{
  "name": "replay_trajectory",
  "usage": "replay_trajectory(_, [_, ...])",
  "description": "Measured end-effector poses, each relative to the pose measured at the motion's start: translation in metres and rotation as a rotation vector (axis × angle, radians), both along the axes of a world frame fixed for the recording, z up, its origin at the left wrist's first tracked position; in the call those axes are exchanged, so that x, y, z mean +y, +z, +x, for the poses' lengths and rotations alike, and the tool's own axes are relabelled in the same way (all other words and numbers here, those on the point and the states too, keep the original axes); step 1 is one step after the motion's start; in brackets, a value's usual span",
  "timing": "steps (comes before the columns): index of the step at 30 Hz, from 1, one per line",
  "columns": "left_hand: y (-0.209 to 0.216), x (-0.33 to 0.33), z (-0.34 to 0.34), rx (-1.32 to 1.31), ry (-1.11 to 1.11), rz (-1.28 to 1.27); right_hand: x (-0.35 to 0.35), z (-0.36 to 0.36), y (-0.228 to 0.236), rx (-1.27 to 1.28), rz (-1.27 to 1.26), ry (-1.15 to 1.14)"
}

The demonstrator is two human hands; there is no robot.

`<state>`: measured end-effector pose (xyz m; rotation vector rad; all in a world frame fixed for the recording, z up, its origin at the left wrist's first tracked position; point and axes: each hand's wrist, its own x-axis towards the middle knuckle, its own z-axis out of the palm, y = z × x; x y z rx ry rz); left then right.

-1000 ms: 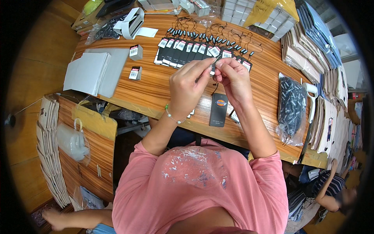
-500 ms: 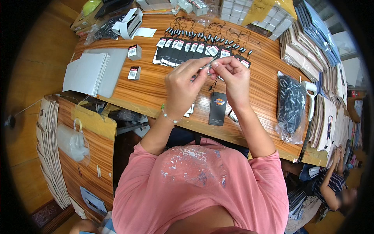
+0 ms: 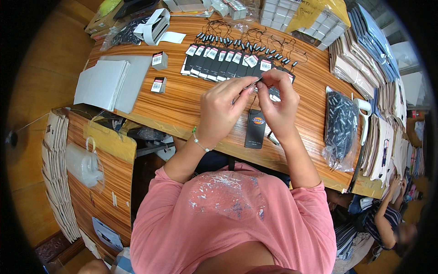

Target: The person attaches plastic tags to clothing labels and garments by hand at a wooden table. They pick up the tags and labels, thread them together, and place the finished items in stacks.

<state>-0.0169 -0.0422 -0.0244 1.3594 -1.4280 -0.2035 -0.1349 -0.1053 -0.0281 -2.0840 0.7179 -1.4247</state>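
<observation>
Close together above the table, my left hand [image 3: 221, 105] and my right hand [image 3: 277, 102] pinch a thin dark piece [image 3: 256, 83] between thumbs and fingertips. It shows almost edge-on, and fingers cover most of it; it looks like a hang tag or part of one. A thin black cord hangs below my fingers toward a black hang tag [image 3: 254, 132] with an orange-and-blue emblem, lying flat near the table edge. Beyond my hands, several black hang tags [image 3: 223, 64] with white stickers overlap in a row, their corded strings [image 3: 248, 44] pointing to the far side.
Two small label stacks [image 3: 159, 61] stand left of the row, near white sheets [image 3: 101, 84]. On the right lie a clear bag of black tag strings [image 3: 341, 123], a white plastic tool [image 3: 363, 109] and folded garments [image 3: 353, 59]. White boxes [image 3: 276, 13] stand at the back. Another person [image 3: 385, 219] sits lower right.
My hands have shifted slightly to the right and toward me, still pinching together. The dark piece has tilted between my fingertips. The tag below lies almost where it was.
</observation>
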Motion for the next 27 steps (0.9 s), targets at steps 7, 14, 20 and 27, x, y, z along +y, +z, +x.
replay_trajectory(7, [0.001,-0.002,0.006,0.031,-0.024,-0.04,-0.005,-0.013,0.014,-0.078,0.463,0.25])
replay_trajectory(14, [0.007,0.005,-0.003,0.075,-0.059,-0.018,-0.002,-0.016,0.016,0.028,0.157,0.131])
replay_trajectory(20, [0.005,0.003,0.009,-0.311,0.007,-0.216,-0.002,-0.018,0.022,-0.222,0.802,0.429])
replay_trajectory(27, [-0.001,-0.005,0.026,-0.647,-0.038,-0.366,-0.006,-0.017,0.004,-0.336,1.076,0.524])
